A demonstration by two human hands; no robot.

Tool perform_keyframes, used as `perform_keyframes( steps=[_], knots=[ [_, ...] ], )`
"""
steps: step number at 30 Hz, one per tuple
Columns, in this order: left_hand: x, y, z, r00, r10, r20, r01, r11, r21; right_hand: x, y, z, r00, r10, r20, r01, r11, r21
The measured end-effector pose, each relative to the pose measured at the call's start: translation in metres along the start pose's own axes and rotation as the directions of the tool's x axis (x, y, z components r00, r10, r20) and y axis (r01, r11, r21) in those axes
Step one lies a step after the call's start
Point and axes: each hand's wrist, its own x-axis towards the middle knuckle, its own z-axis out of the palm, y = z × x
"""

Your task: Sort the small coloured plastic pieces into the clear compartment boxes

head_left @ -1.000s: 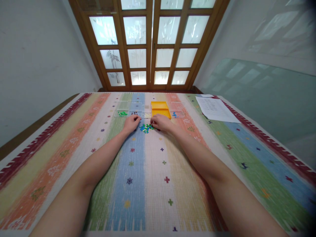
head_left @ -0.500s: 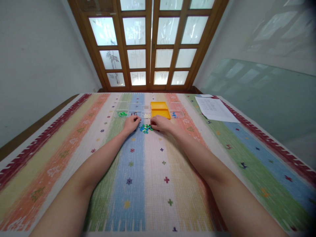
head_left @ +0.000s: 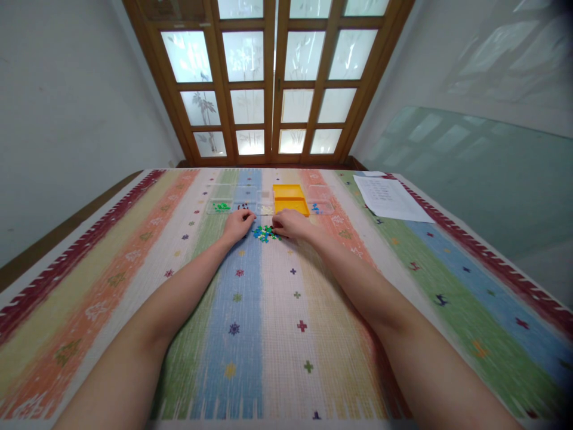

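Note:
A small pile of blue, green and pale pieces (head_left: 265, 233) lies on the striped cloth between my hands. My left hand (head_left: 238, 226) rests just left of the pile, thumb and fingers drawn together; anything between them is too small to see. At the pile's right edge, my right hand (head_left: 293, 224) has its bent fingertips close together against the pieces. Whether a piece is in them cannot be made out. Beyond my hands are green pieces (head_left: 221, 207) in a clear box, dark brown pieces (head_left: 243, 206), and an opened yellow box (head_left: 289, 191).
Blue pieces (head_left: 316, 208) sit in a clear box (head_left: 330, 207) right of the yellow one. Pale pieces (head_left: 267, 210) lie left of it. A printed paper sheet (head_left: 391, 198) lies at the far right. Wooden glazed doors (head_left: 271, 89) stand behind the table.
My right fingertips have shifted very slightly at the pile's edge, and a few pieces there sit a little differently. My left hand has stayed in place.

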Motion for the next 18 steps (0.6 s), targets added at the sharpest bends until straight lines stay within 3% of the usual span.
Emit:
perform_keyframes(
  steps=[5, 8, 13, 18],
  knots=[
    [0.000, -0.001, 0.000, 1.000, 0.000, 0.004, 0.000, 1.000, 0.003, 0.002, 0.004, 0.003, 0.998, -0.044, -0.037, 0.047, 0.997, 0.069],
    [0.000, 0.000, 0.000, 1.000, 0.001, 0.003, -0.001, 1.000, 0.001, 0.002, 0.005, 0.005, 0.999, -0.027, -0.043, 0.037, 0.970, 0.240],
    [0.000, 0.000, 0.000, 1.000, 0.022, 0.006, -0.022, 1.000, 0.004, 0.001, 0.011, 0.011, 0.994, 0.010, -0.110, 0.054, 0.819, 0.571],
    [-0.001, 0.001, 0.000, 1.000, 0.022, 0.008, -0.022, 1.000, -0.005, 0.009, 0.021, 0.022, 0.969, 0.079, -0.234, 0.111, 0.708, 0.697]
  ],
)
